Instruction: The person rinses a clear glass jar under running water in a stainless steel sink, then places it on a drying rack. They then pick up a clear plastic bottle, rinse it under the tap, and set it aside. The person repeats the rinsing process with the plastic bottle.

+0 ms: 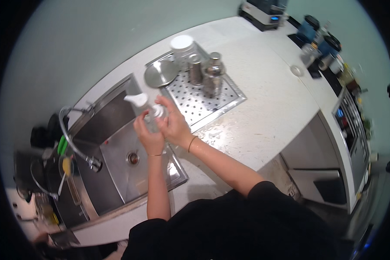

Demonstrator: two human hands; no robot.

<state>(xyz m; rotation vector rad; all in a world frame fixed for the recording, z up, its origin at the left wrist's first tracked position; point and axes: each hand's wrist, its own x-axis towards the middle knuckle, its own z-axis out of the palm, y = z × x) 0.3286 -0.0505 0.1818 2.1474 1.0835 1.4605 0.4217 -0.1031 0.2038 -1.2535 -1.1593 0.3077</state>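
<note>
Both hands are raised over the right edge of a steel sink (120, 165). My left hand (151, 138) is wrapped around a clear bottle (153, 123) with a white top; its lower part is hidden by the fingers. My right hand (175, 126) is at the bottle's right side and top, fingers partly spread; blur hides whether it grips. A white pump dispenser (139, 100) stands just beyond the hands, its nozzle towards the left. Behind, on a perforated steel drain tray (195, 109), stand a metal cocktail shaker (213, 78), a metal tumbler (195, 70) and a white-lidded clear jar (182, 48).
A round metal lid or dish (161, 74) lies at the tray's left. The flexible faucet (72, 143) arches over the sink. Water drops wet the white counter (260, 84) beside the tray. Bottles and blue containers (308, 29) line the right side. Part of another person shows at lower left.
</note>
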